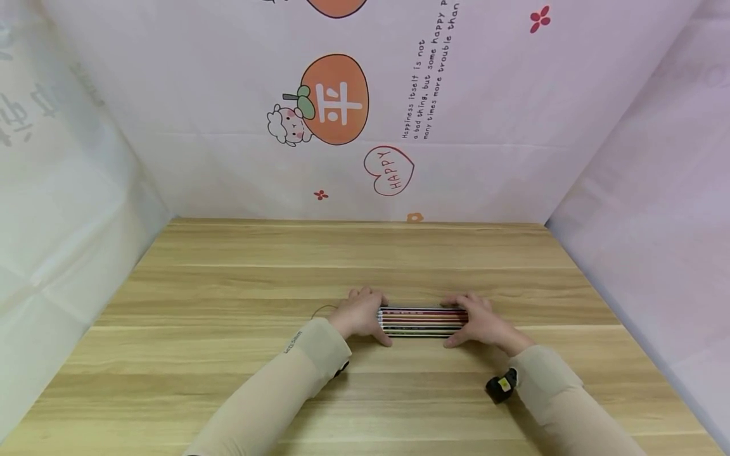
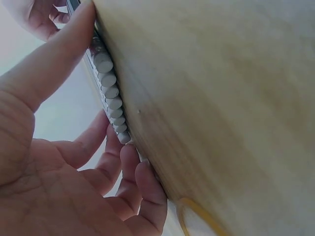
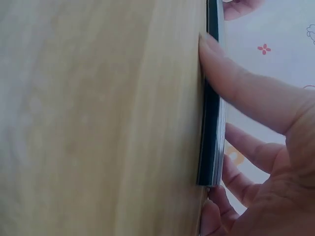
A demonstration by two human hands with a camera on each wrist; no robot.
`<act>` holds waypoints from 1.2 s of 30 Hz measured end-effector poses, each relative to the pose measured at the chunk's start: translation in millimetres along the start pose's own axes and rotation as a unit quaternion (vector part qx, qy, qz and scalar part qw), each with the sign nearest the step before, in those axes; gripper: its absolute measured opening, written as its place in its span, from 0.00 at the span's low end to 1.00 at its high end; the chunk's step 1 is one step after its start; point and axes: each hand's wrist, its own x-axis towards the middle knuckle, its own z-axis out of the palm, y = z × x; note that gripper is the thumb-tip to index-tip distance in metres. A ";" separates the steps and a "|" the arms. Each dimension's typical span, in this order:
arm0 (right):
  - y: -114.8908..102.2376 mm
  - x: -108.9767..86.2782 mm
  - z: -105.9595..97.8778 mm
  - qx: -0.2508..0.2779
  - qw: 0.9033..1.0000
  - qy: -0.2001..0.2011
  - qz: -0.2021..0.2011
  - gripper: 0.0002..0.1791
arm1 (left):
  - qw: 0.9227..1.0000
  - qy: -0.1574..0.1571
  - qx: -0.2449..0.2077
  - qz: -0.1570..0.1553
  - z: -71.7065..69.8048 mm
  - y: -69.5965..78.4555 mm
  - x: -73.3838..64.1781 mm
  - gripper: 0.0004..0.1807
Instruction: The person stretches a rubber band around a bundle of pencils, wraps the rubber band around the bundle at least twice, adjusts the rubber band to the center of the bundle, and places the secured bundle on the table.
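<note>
A flat row of pencils [image 1: 423, 322] lies side by side on the table, in dark, red and pale stripes. Their white eraser ends [image 2: 112, 92] line up in the left wrist view. My left hand [image 1: 360, 315] grips the row at the eraser end, thumb on the near side and fingers on the far side. At the opposite end, my right hand [image 1: 479, 323] holds the row the same way. Its thumb [image 3: 224, 69] lies along the nearest dark pencil [image 3: 211, 132]. The right ends of most pencils are hidden by the right hand.
A thin yellow loop, like a rubber band [image 2: 202, 212], lies on the wooden table [image 1: 228, 367] beside the left hand. Printed white cloth [image 1: 485, 177] hangs behind the table and along both sides. A small black device [image 1: 502, 386] is at the right wrist.
</note>
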 end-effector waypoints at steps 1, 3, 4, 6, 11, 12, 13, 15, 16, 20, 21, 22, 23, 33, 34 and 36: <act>-0.1 0.3 0.5 0.001 1.000 0.002 0.004 0.47 | 1.000 0.001 0.002 0.001 0.3 -0.3 0.2 0.43; -0.7 0.5 1.8 -0.001 1.000 0.006 0.003 0.45 | 1.000 0.004 0.006 0.004 0.3 -0.8 -0.2 0.41; -1.1 0.3 2.7 -0.003 1.000 0.007 -0.001 0.44 | 1.000 0.005 0.006 0.004 0.4 -1.1 -0.5 0.40; -1.8 -0.1 4.5 -0.004 1.000 0.012 -0.003 0.41 | 1.000 0.006 0.008 0.005 0.9 -1.9 -1.2 0.37; -1.8 -1.2 6.9 -0.007 1.000 0.024 -0.018 0.33 | 1.000 0.003 0.010 0.013 1.5 -2.1 -1.5 0.32; -1.5 -1.1 6.9 -0.010 0.999 0.026 -0.023 0.31 | 1.000 0.003 0.010 0.014 1.2 -1.7 -1.4 0.31; -1.4 -1.1 6.8 -0.011 0.999 0.027 -0.027 0.30 | 1.000 0.003 0.012 0.015 0.8 -1.5 -1.2 0.30; -1.3 -0.4 6.3 -0.010 0.999 0.027 -0.031 0.27 | 1.000 0.005 0.014 0.018 -0.3 -0.8 -1.0 0.29; -1.5 -0.2 5.5 -0.010 0.999 0.027 -0.033 0.25 | 1.000 0.006 0.015 0.020 -0.8 -0.7 -0.7 0.28; -3.3 1.1 3.8 -0.007 0.999 0.016 -0.042 0.19 | 0.999 0.006 0.017 0.028 -1.7 -0.2 -0.3 0.24; -3.7 1.3 3.3 -0.006 0.999 0.013 -0.046 0.18 | 0.999 0.006 0.018 0.030 -2.0 0.1 -0.3 0.22; -4.1 1.7 3.3 -0.007 0.999 0.011 -0.050 0.17 | 0.999 0.006 0.019 0.031 -2.1 0.1 -0.4 0.21; -4.1 2.2 3.5 -0.007 0.999 0.008 -0.054 0.15 | 0.999 0.005 0.020 0.033 -2.2 0.1 -0.3 0.20; -8.8 2.0 0.3 -0.031 0.996 -0.025 -0.078 0.11 | 0.997 -0.013 0.049 0.050 -3.2 1.1 0.2 0.12; -9.3 2.1 -0.2 -0.035 0.996 -0.029 -0.079 0.11 | 0.997 -0.015 0.052 0.052 -3.3 1.4 0.2 0.13; -9.9 2.6 -1.1 -0.044 0.995 -0.038 -0.084 0.11 | 0.996 -0.017 0.062 0.058 -3.6 1.8 0.3 0.15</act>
